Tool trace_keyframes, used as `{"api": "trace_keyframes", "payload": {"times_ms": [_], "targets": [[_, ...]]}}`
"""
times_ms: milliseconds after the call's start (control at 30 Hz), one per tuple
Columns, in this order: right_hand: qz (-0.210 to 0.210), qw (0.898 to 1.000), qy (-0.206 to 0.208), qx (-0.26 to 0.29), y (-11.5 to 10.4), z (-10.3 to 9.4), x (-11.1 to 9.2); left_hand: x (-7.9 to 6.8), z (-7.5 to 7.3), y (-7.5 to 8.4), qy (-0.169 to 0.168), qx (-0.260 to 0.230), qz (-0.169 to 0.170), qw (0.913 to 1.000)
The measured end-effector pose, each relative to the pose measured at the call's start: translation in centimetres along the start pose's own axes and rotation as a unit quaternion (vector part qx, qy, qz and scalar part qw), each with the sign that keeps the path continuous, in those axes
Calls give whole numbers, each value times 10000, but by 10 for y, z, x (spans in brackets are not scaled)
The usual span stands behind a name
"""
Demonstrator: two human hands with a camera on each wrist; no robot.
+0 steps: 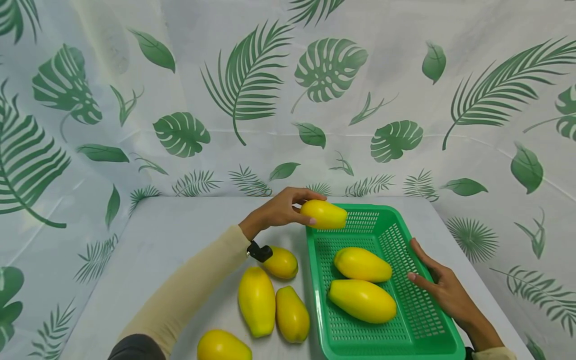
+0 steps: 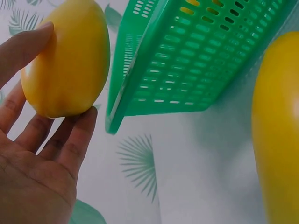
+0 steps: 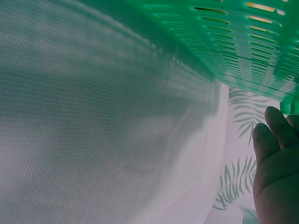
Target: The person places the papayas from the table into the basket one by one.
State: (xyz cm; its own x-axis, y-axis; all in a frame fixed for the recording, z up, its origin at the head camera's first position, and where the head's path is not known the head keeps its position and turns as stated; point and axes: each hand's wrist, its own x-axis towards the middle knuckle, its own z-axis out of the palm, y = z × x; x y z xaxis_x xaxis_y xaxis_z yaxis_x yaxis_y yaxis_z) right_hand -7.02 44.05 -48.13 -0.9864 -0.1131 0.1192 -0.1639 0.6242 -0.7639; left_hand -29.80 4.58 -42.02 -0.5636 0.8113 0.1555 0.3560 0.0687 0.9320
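Note:
My left hand [image 1: 288, 205] holds a yellow papaya [image 1: 325, 215] by its rounder end, thumb on one side and fingers on the other. That papaya is raised over the far left corner of a green plastic basket [image 1: 316, 300], its narrow end pointing right. Inside the basket lie two papayas, a farther one [image 1: 362, 265] and a nearer one [image 1: 362, 301]. My right hand [image 1: 443, 290] holds the basket's right rim, thumb over the inner side. In the right wrist view, the right hand's fingers [image 3: 275, 130] extend along the outside, partly cut off.
Left of the basket, several papayas lie on the white tabletop [image 1: 180, 235]: one [image 1: 281, 263] by the left wrist, a large one [image 1: 256, 300], a smaller one [image 1: 292, 315], and one [image 1: 224, 346] at the bottom edge. A leaf-patterned sheet [image 1: 270, 100] hangs behind.

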Motion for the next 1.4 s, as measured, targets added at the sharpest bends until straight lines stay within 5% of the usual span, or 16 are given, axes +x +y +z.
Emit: {"api": "trace_keyframes", "payload": {"times_ms": [900,1400], "targets": [[18,10000,32,40,3,2,0,13,16,-7,-71,132,-27,9999],[-74,9999,10,86,1,0,1,9,12,-6,-81,76,-227,9997]]}}
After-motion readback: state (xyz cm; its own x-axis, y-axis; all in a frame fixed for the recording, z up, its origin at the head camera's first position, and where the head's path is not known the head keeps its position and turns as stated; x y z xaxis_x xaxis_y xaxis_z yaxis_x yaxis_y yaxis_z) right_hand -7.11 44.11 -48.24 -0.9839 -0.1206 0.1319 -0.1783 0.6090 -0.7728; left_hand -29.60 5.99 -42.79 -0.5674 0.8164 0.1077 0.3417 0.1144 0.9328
